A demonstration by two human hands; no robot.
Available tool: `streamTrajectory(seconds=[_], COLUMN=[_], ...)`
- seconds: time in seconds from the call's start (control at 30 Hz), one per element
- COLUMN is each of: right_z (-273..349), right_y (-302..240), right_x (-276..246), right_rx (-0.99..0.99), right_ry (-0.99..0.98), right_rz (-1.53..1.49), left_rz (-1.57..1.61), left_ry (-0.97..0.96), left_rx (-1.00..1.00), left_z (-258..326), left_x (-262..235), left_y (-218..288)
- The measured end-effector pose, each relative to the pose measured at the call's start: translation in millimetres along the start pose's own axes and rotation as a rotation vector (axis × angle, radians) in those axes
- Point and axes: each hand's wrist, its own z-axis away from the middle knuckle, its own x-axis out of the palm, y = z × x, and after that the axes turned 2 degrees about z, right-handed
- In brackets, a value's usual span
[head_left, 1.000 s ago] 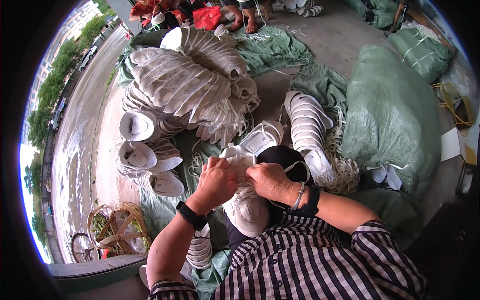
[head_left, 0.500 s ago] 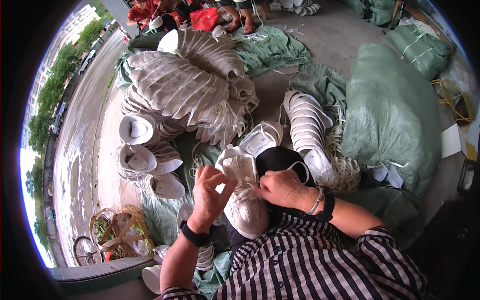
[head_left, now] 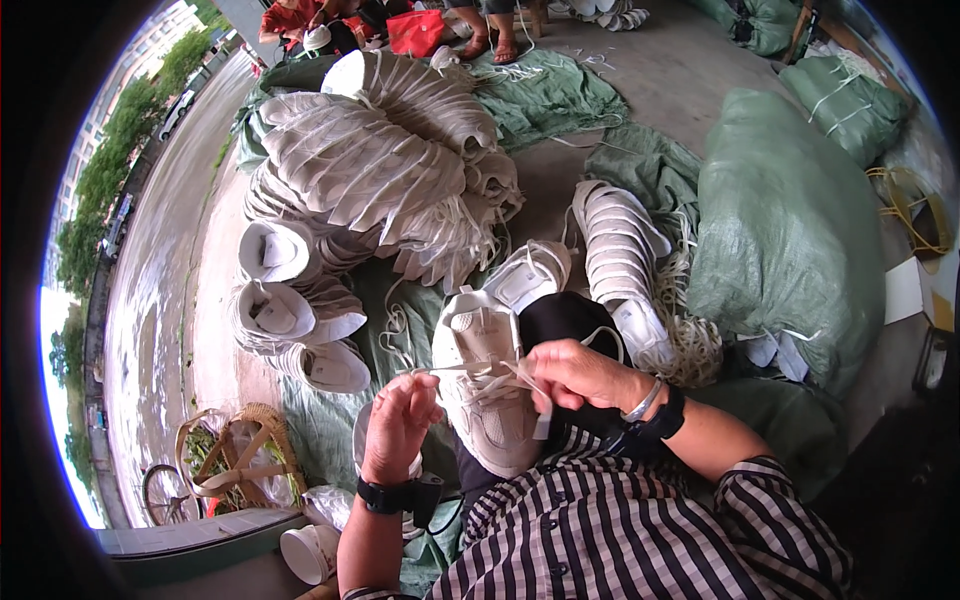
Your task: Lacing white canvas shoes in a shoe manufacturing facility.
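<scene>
Squarely between both hands [head_left: 400, 425], white shoe [head_left: 482, 395]

Grey concrete floor [head_left: 690, 70] fills the upper middle of the frame, partly covered by green tarpaulins [head_left: 545, 95] and flanked at right by bulging green sacks [head_left: 790, 230]. Along the left edge a wet road [head_left: 150, 270] runs past trees [head_left: 95, 190] in daylight. A woven basket [head_left: 235, 465] sits at lower left.

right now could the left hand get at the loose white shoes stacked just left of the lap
Probably yes: the left hand pinches a lace of the white shoe on the lap, but nothing stands between it and the loose shoes; it would need to let go first.
</scene>
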Motion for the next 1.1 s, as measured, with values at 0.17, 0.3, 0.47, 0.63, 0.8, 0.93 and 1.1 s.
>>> streamTrajectory(seconds=[0.17,0.3,0.47,0.63,0.8,0.93,1.1], right_z=[2.0,-8.5,-23.8,61.8,101.1,54.9,4.9], right_y=[-11.4,-27.9,6.8,-2.2,-0.5,4.5,-14.3], right_x=[-3.6,8.1,-30.6,-167.6,-178.1,-136.0,-25.3], right_rx=[-0.573,-0.454,-0.380,-0.630,-0.619,-0.482,-0.372], right_ry=[0.038,0.153,0.050,0.453,0.783,0.671,0.423], right_rz=[0.782,0.239,-0.688,-0.902,-0.908,-0.468,0.538], left_rz=[-0.041,0.068,0.145,0.053,-0.084,-1.009,-1.853], left_ry=[0.187,-0.030,0.099,0.648,0.828,0.338,-0.017], left_rx=[0.151,0.022,0.216,0.665,0.514,0.468,0.686], left_z=[-11.9,-30.0,-48.5,41.1,38.1,9.1,-17.8], left_x=[18.0,34.9,-18.1,-235.7,-134.1,6.4,45.9], left_y=[-11.2,-15.9,-13.6,46.7,47.7,-1.4,-31.1])
